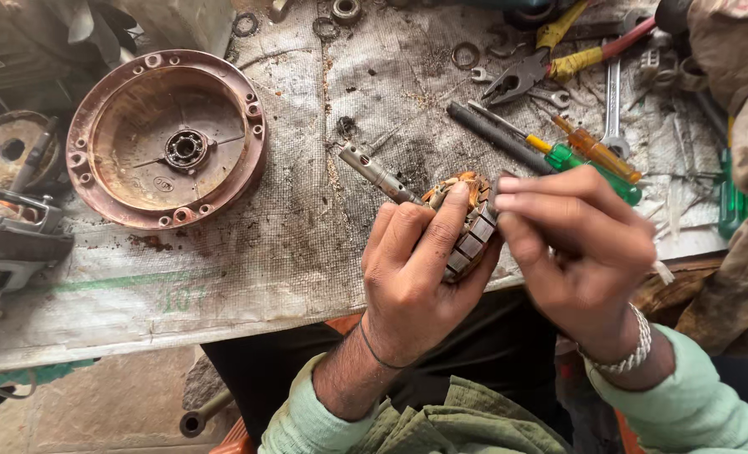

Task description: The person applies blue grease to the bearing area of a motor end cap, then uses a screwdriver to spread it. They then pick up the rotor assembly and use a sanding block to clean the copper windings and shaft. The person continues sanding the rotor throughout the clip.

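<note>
Left hand (412,269) is gripping a rotor (468,225) by its ribbed steel core.
Right hand (571,244) is pinching something tiny against its coppery windings; can't tell what.

motor cover (165,139): rusty copper-pink | pliers (542,60): yellow grips | screwdrivers (597,160): green, orange | rotor (468,227): perhaps copper-and-grey

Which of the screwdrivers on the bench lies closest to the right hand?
The green-handled screwdriver, its handle just above the right hand fingers. The amber-handled one lies beyond it, and another green one sits at the far right edge.
</note>
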`<control>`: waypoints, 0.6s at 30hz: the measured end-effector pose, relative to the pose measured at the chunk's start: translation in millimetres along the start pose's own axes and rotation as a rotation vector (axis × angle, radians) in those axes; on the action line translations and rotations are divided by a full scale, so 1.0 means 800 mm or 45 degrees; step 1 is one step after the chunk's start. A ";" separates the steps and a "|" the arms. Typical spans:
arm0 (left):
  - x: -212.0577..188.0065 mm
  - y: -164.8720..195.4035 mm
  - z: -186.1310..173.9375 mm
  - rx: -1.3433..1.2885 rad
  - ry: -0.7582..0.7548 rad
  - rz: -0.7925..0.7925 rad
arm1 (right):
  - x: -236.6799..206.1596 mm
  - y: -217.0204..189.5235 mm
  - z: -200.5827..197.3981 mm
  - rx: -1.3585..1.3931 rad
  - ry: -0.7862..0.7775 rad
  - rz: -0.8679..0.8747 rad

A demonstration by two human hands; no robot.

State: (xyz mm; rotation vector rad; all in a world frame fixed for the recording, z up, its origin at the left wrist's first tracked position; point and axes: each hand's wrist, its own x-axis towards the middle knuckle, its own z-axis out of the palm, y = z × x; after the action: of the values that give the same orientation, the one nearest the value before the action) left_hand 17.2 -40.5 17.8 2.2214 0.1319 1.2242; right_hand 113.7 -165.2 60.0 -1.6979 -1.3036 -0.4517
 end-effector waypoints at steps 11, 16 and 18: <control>0.003 -0.001 -0.002 -0.033 0.006 0.047 | -0.012 0.008 -0.002 0.086 0.026 0.057; 0.011 0.006 -0.005 -0.022 -0.003 -0.017 | -0.015 0.016 -0.002 0.240 0.039 0.547; 0.014 0.012 -0.011 0.007 -0.015 -0.064 | -0.014 0.017 -0.001 0.234 0.026 0.437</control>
State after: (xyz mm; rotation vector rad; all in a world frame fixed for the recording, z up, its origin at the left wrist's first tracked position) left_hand 14.5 -40.5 35.3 2.2163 0.1859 1.1847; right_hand 122.1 -172.4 45.7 -1.7110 -0.9797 -0.1427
